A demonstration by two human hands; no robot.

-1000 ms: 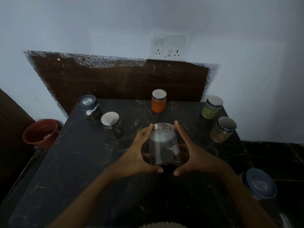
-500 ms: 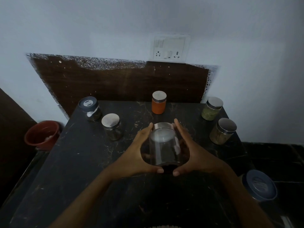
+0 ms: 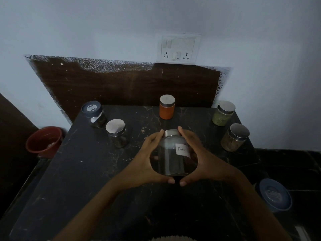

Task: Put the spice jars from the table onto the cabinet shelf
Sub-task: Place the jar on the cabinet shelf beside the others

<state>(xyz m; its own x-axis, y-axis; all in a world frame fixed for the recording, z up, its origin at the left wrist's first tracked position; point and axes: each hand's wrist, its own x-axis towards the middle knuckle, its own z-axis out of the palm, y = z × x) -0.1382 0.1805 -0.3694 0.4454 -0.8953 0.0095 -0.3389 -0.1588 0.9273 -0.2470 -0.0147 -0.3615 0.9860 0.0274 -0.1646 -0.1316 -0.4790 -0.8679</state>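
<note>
Now the left hand [image 3: 147, 164] and right hand [image 3: 203, 162] still curl around the clear jar [image 3: 172, 159] at mid-tabletop [image 3: 78, 171], thumbs nearly meeting in front. Its white label [image 3: 182, 149], unseen half a second ago, faces the camera, with the right hand covering its edge. The orange jar [image 3: 167, 106] stands well behind.

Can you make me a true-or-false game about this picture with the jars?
1. Both hands hold one jar. True: the left hand and right hand wrap round the clear jar.
2. The orange jar has a blue lid. False: its lid is silver.
3. The clear jar wears a white label. True.
4. The red bucket sits on the table. False: it stands beside the table, lower down.
</note>
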